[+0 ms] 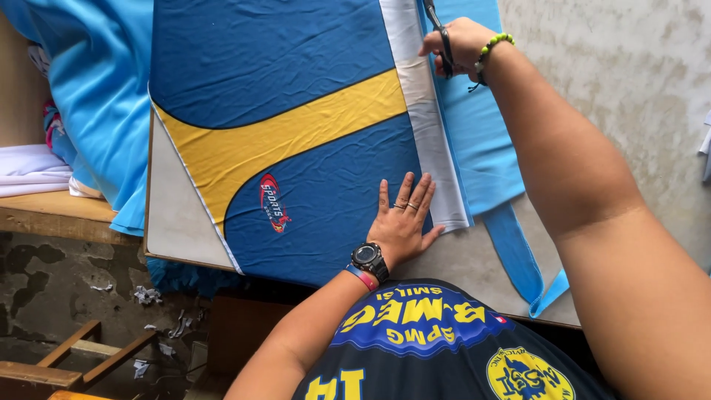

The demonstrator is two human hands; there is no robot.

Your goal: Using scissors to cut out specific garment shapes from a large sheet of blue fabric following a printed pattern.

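Blue-and-yellow fabric (296,141) lies flat on the worktop (174,222); the left hand (404,222) presses it, fingers spread, beside the white strip (429,126) running away from the person; farther along that strip, the right hand (459,46) is clamped on scissors (442,37).

The scissors (442,37) run off the top edge, blades unseen, handles half buried in the right hand (461,46). The blue cloth (296,89) is cut off above.
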